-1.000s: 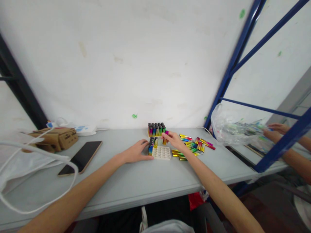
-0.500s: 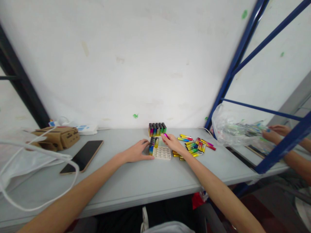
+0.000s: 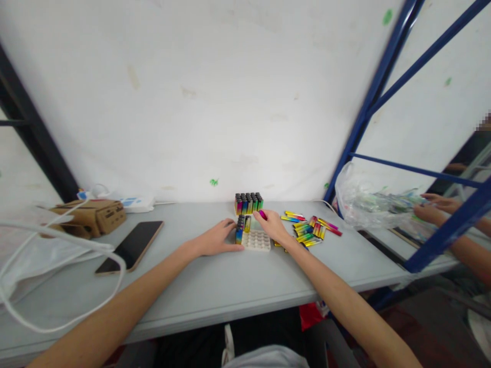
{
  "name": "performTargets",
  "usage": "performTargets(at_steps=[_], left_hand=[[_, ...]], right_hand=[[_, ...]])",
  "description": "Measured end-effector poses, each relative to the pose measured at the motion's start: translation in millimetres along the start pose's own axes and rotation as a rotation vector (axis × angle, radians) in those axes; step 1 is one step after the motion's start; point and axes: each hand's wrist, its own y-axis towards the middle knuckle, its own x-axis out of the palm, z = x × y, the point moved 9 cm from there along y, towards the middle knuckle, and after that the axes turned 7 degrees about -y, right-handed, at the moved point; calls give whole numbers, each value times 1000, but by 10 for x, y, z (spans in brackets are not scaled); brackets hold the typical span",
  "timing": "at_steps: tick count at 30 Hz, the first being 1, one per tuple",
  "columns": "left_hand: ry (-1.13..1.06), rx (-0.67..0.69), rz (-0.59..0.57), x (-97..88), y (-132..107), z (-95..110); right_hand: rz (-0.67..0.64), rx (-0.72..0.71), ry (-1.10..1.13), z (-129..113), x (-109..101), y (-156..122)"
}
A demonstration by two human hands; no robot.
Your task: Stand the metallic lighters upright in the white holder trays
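**Purple tube pinched over the white holed tray**

So we've got a purple-ended metallic tube (image 3: 262,214) between the thumb and fingers of our right hand (image 3: 270,224), a proper pinch. It's above the back right part of the white holed tray (image 3: 259,241); our fingers hide its lower end, so we can't tell if it touches the tray.

A row of black-topped rainbow tubes (image 3: 239,231) stands upright along the tray's left edge, with a yellow tube (image 3: 247,224) upright just beside it near the back. Rows of round holes show across the rest.

Our left hand (image 3: 218,238) is curved around that left edge, thumb at the near corner and fingers toward the back. Whether it's actually squeezing or just resting there, we honestly can't tell.

Right behind the tray there's a tight block of black-topped tubes (image 3: 249,203), all standing. Over to the right, a loose pile of metallic tubes (image 3: 310,230) lies flat, in gold, green, red and blue, partly behind our forearm.

Further out on the grey table (image 3: 230,286): a smartphone (image 3: 132,247) and a cardboard box (image 3: 103,217) on the left, plus a white cable looping up front. Past the blue metal frame (image 3: 358,128) on the right, a co-worker's hands (image 3: 431,210) are by a clear plastic bag (image 3: 347,191).
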Motion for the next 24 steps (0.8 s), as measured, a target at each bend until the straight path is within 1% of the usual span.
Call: performTargets(at_steps=[10,17,19,22,24], left_hand=[[-1,-9,-16,5,-6,18],[-8,-4,-14,10,-7,18],[-3,-8,-20,17,-6,17],[5,-15,-25,27,-4,7],[10,-13,-20,27,-3,1]], right_hand=[[-2,34,-81,67,-24,21],[-28,-79,-83,-48,6,-28],[-52,-112,-85,-71,25,-39],[-99,-201,-98,-139,45,-49],[-88,-261,-134,-189,15,-47]])
